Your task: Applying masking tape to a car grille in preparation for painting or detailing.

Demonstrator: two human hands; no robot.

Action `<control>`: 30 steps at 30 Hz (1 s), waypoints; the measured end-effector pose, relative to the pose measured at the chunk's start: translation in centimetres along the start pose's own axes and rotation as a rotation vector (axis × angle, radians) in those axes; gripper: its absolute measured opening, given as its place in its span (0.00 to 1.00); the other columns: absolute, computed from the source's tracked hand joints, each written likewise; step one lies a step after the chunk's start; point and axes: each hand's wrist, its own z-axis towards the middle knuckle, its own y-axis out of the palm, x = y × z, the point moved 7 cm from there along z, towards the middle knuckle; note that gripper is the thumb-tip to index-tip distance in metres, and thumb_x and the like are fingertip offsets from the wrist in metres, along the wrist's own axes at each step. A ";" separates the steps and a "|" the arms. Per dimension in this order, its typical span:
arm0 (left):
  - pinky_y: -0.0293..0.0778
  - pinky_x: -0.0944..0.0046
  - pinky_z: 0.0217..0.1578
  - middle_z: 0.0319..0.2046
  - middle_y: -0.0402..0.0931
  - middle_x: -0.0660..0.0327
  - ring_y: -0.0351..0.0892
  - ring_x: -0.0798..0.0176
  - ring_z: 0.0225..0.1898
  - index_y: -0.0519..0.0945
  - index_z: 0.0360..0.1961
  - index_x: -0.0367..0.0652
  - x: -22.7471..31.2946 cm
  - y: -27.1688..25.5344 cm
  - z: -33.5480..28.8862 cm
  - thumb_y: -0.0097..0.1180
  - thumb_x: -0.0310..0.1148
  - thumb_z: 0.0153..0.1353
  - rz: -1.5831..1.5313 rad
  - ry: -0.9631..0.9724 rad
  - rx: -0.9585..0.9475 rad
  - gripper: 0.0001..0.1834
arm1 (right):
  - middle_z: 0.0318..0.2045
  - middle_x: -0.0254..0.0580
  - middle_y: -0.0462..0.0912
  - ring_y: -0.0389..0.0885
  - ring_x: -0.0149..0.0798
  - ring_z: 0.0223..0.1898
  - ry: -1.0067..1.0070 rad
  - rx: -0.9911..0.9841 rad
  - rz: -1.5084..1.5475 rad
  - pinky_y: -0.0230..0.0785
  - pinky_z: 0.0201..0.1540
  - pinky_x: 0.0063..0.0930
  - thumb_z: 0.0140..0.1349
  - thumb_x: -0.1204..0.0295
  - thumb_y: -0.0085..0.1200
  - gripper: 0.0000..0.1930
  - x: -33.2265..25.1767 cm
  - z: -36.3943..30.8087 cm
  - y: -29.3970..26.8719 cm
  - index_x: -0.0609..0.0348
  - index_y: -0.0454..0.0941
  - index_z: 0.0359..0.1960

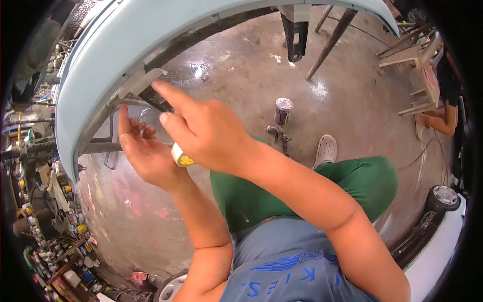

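A pale blue, curved car bumper (95, 75) arches across the left and top. A strip of masking tape (142, 83) lies over a dark bracket on its inner edge. My right hand (214, 133) reaches across my left wrist, its index fingertip at the end of that strip. A roll of masking tape (182, 155) with a yellow core shows under the right palm, held by fingers I mostly cannot see. Below the strip, my left hand (148, 153) is palm up and holds nothing; its index finger points at the bumper's edge and the other fingers are loosely bent.
A dark bracket (295, 38) hangs from the bumper, beside metal stand legs (332, 43). An open can (283, 108) stands on the stained floor. At right are a plastic chair (422, 75) and a person's leg (440, 122). Cluttered shelves (50, 226) line the left.
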 end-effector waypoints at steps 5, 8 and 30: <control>0.63 0.65 0.47 0.50 0.70 0.61 0.64 0.68 0.45 0.66 0.67 0.30 -1.6 0.5 1.5 0.37 0.40 0.72 0.026 -0.040 -0.239 0.30 | 0.29 0.59 0.82 0.80 0.52 0.26 0.024 -0.017 0.073 0.72 0.33 0.42 0.64 0.69 0.44 0.26 1.6 1.9 0.8 0.61 0.69 0.65; 0.63 0.64 0.50 0.52 0.69 0.61 0.65 0.68 0.46 0.64 0.69 0.30 -2.1 1.2 1.8 0.39 0.40 0.71 -0.026 -0.094 -0.295 0.31 | 0.33 0.64 0.82 0.82 0.56 0.32 0.098 -0.068 0.105 0.73 0.38 0.44 0.62 0.71 0.42 0.28 2.5 2.6 1.3 0.61 0.68 0.65; 0.70 0.68 0.43 0.43 0.79 0.58 0.75 0.69 0.43 0.78 0.50 0.35 -0.1 0.1 -3.5 0.52 0.27 0.65 0.268 -0.025 -0.292 0.14 | 0.45 0.51 0.81 0.82 0.42 0.48 0.431 -0.227 0.173 0.73 0.50 0.36 0.61 0.74 0.54 0.18 6.1 -6.7 -6.2 0.68 0.72 0.53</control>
